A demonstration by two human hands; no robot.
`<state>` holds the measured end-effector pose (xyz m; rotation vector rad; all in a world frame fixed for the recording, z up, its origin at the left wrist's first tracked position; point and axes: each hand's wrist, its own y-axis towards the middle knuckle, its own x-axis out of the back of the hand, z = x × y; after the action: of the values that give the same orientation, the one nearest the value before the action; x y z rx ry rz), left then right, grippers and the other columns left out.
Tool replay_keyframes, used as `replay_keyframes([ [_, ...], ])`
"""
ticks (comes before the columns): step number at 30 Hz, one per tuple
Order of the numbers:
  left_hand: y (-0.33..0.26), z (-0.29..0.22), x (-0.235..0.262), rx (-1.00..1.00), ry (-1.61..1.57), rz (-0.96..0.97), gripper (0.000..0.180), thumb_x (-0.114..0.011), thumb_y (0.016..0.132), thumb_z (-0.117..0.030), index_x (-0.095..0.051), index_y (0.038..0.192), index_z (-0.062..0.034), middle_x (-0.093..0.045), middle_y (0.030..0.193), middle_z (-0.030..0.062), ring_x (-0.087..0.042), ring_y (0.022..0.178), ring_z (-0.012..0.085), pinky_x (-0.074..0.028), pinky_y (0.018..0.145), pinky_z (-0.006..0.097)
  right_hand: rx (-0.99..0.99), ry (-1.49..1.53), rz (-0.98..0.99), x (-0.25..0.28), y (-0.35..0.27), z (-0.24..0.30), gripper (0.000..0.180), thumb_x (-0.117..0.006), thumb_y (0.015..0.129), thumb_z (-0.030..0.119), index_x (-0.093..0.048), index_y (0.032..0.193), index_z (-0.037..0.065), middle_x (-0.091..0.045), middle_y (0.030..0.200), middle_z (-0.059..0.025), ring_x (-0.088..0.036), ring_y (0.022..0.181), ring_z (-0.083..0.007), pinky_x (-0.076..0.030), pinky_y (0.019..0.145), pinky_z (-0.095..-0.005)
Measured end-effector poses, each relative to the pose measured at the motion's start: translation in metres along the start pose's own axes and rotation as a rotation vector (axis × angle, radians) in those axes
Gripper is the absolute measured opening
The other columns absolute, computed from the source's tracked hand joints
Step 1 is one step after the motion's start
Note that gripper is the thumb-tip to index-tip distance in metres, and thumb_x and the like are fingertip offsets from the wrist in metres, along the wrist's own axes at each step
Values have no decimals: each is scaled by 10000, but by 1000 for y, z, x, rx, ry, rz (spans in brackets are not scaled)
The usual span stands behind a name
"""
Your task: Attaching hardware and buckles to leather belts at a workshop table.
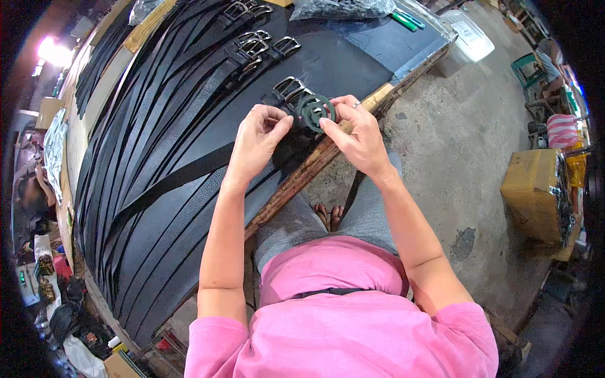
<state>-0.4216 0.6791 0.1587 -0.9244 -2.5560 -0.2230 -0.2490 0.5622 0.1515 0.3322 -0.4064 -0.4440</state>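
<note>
At the table's near edge, my right hand (356, 132) pinches a dark green, round, wheel-like piece (315, 113) with an open ring shape. Its exact kind cannot be made out. To its left, my left hand (259, 135) has thumb and fingertips closed at a black leather belt (189, 169), whose strap trails leftward across other straps. The belt's end is hidden by the fingers. Just beyond both hands lies a silver belt buckle (289, 89) on a black strap.
Many black belts (151, 120) fan across the wood-edged table (287, 192); several buckles (252, 47) cluster farther back. Green pens (404, 21) and a clear plastic bag (343, 7) lie at the far side. A cardboard box (532, 195) stands on the floor to the right.
</note>
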Motion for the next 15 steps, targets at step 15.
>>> replay_keyframes([
  [15,-20,6,1,-54,-161,-80,157,-641,906,-130,-608,956,15,-590,1057,55,-555,852,84,-453,769,229,50,-42,70,-8,-6,2,169,-648,808,96,-556,768,-40,-584,983,-180,-581,905,-304,-455,779,-365],
])
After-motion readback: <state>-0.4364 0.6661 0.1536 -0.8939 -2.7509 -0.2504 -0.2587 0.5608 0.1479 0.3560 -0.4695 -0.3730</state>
